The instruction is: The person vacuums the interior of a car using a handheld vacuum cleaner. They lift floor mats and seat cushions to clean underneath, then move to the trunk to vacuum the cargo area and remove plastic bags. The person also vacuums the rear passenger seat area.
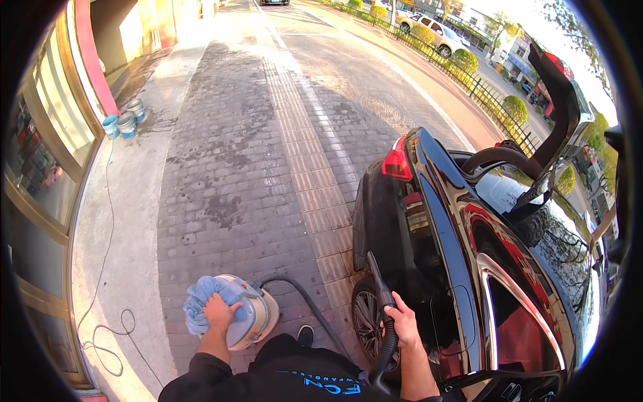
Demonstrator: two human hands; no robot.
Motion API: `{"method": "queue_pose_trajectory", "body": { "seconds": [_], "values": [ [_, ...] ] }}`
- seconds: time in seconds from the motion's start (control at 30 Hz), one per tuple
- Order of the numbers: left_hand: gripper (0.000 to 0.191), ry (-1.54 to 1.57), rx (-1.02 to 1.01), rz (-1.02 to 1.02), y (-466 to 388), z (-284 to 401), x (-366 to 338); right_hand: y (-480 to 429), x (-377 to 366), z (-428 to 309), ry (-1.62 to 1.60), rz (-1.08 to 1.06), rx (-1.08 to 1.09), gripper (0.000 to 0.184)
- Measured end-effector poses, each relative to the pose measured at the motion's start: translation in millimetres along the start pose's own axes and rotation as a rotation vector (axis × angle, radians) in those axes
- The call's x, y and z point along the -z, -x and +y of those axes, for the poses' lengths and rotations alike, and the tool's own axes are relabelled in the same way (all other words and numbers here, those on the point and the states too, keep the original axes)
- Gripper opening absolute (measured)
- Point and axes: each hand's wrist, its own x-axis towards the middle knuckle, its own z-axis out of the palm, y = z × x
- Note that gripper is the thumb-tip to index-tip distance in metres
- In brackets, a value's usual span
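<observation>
My left hand [220, 312] grips a bunched blue cloth [198, 300] on top of a vacuum cleaner [266, 314] with a cream and grey body. The fingertips are partly hidden in the cloth's folds. A ribbed black hose [301, 291] leaves the machine and curves behind my clothing. In my right hand [403, 320] is the vacuum's black nozzle [378, 276], its narrow tip pointing away from me. It is held beside the rear wheel [369, 316] of a dark, glossy car [427, 241]; whether the tip touches the bodywork cannot be told.
The car's tailgate [565, 105] is raised. Several buckets [126, 124] stand near the building's glass doors [55, 171]. A thin cable [106, 241] lies looped on the concrete strip at left. A tactile paving strip [301, 161] crosses the bricks. An arm [603, 228] shows beyond the car.
</observation>
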Motion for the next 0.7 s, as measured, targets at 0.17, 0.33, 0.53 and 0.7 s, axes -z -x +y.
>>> {"method": "queue_pose_trajectory", "body": {
  "seconds": [0.17,0.33,0.53,0.7],
  "values": [
    [0.097,0.224,0.148,-0.032,-98,-5,47,-67,-36,-134,-0.340,-0.127,0.229,0.076],
    [0.086,0.186,0.497,-0.058,-183,2,67,-161,-97,-278,-0.493,-0.214,0.534,0.088],
    [0.090,0.368,0.782,-0.013,-328,5,62,-291,-187,-429,-0.461,-0.309,0.937,0.081],
    [0.089,0.456,0.925,-0.059,-448,29,42,-407,-231,-540,-0.547,-0.236,1.018,0.047]
  ]
}}
